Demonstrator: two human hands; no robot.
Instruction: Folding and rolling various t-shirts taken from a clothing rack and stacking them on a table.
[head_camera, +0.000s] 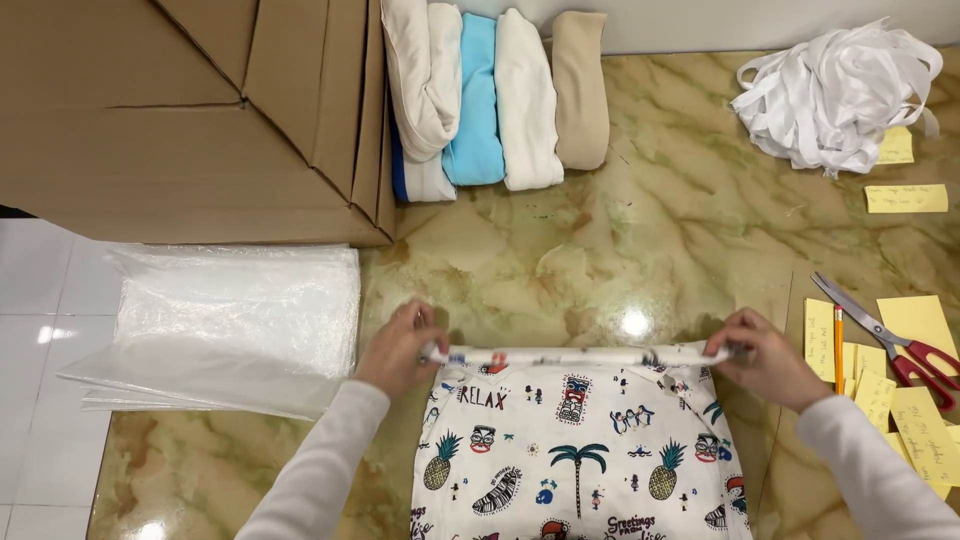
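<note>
— Where's the printed garment?

— Flat on the marbled table, near edge, its far end rolled into a tight tube.

— And the hands?

— Left hand pinches the roll's left end; right hand pinches the right end — both closed on the cloth.

— Around it?

— Plastic bags to the left, folded clothes at the far side, scissors and yellow notes to the right.

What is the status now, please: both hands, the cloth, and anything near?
Left hand and right hand pinch the ends of the rolled edge of the printed garment. Garment flat on the marble surface. Plastic bags left, scissors right, both apart.
</note>
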